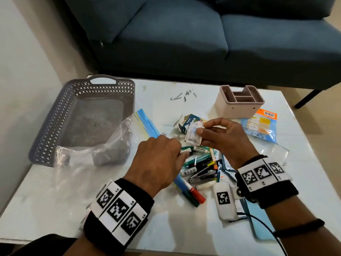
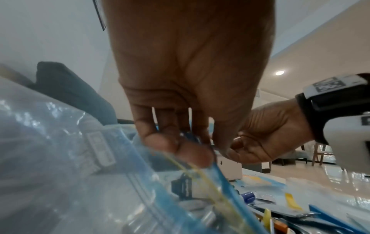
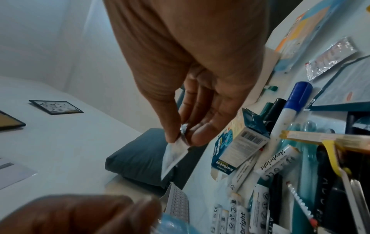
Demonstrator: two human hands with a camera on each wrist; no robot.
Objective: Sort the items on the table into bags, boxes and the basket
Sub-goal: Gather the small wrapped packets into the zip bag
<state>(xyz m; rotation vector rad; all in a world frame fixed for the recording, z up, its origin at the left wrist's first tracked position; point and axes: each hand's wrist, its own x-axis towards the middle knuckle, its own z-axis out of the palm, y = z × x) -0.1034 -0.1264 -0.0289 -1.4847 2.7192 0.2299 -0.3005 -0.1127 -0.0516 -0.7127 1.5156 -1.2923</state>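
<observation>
My right hand (image 1: pixel 200 132) hovers above the pile and pinches a small clear-white sachet (image 1: pixel 192 134) between thumb and fingers; the right wrist view shows the sachet (image 3: pixel 175 156) hanging from the fingertips (image 3: pixel 197 139). My left hand (image 1: pixel 175 145) is just left of it and, in the left wrist view, pinches the blue zip edge (image 2: pixel 218 172) of a clear zip bag (image 1: pixel 114 145). The bag lies partly over the grey basket (image 1: pixel 55 115). A pink compartment box (image 1: pixel 239 108) stands at the back right. Markers, batteries and a stapler form a pile (image 1: pixel 199 167) under my hands.
A blue medicine carton (image 1: pixel 190 122) lies open behind the sachet. An orange-and-blue packet (image 1: pixel 262 126) lies right of it, below the pink box. Several hairpins (image 1: pixel 184 96) lie near the table's far edge. A blue sofa (image 1: pixel 184 34) stands behind the table.
</observation>
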